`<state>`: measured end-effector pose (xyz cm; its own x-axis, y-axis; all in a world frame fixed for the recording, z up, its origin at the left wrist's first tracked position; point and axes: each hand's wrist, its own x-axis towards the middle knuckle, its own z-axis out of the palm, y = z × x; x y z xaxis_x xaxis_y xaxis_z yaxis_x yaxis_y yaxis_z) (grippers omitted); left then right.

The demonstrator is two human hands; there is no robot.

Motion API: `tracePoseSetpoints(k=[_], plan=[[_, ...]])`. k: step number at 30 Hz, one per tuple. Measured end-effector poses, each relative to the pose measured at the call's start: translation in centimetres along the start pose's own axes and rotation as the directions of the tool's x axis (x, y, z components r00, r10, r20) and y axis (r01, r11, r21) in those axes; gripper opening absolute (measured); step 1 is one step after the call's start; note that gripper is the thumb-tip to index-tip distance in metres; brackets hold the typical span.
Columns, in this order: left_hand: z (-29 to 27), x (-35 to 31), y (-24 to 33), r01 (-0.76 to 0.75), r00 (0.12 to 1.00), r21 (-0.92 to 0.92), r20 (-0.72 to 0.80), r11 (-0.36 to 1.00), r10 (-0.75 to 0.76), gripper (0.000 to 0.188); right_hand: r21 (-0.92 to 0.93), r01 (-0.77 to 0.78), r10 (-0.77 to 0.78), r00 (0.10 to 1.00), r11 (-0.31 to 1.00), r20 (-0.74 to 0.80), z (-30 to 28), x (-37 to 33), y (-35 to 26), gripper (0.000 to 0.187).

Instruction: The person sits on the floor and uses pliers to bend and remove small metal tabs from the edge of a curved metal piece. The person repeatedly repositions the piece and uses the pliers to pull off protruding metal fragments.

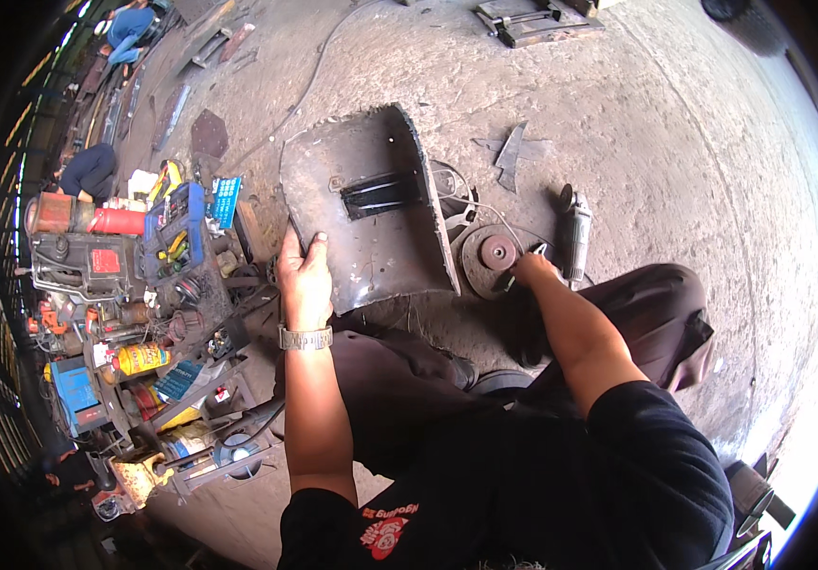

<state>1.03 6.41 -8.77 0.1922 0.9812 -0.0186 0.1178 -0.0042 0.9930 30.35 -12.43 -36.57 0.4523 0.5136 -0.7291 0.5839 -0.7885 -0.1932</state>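
Observation:
My left hand (305,280) grips the near left edge of a bent grey metal sheet (371,252), thumb on top. The sheet has a rough-cut rim, an upright right wall and a rectangular opening (380,195) through its floor. My right hand (534,273) is closed around a small thing with a pale metallic tip, which I cannot make out. It is right beside a round flat disc with a reddish hub (497,254). A thin cable (499,214) runs from behind the sheet toward that hand. An angle grinder (575,237) lies just right of the disc.
Pointed metal offcuts (512,157) lie on the concrete floor ahead. Crowded at left are a blue toolbox (173,233), a red cylinder (116,220), a yellow bottle (141,358) and a dark machine (81,266). A metal frame (537,24) lies far ahead. Another person (129,33) is far left.

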Motion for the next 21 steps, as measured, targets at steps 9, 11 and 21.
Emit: tracePoseSetpoints(k=[9,11,21], plan=[[-0.4,1.1,-0.4,-0.030,0.994,-0.052,-0.107,0.998,0.024,0.045,0.323,-0.349,0.378,0.926,0.880,-0.029,8.1,5.3,-1.6,0.079],[-0.3,1.2,-0.8,-0.035,0.991,-0.065,-0.128,0.997,0.026,0.045,0.209,-0.321,0.355,0.923,0.924,-0.147,9.3,5.3,-2.4,0.079],[0.1,1.3,-0.4,0.023,0.990,-0.139,-0.137,0.990,-0.042,0.046,0.371,-0.436,0.516,0.844,0.820,-0.149,7.8,5.8,-0.9,0.039]])
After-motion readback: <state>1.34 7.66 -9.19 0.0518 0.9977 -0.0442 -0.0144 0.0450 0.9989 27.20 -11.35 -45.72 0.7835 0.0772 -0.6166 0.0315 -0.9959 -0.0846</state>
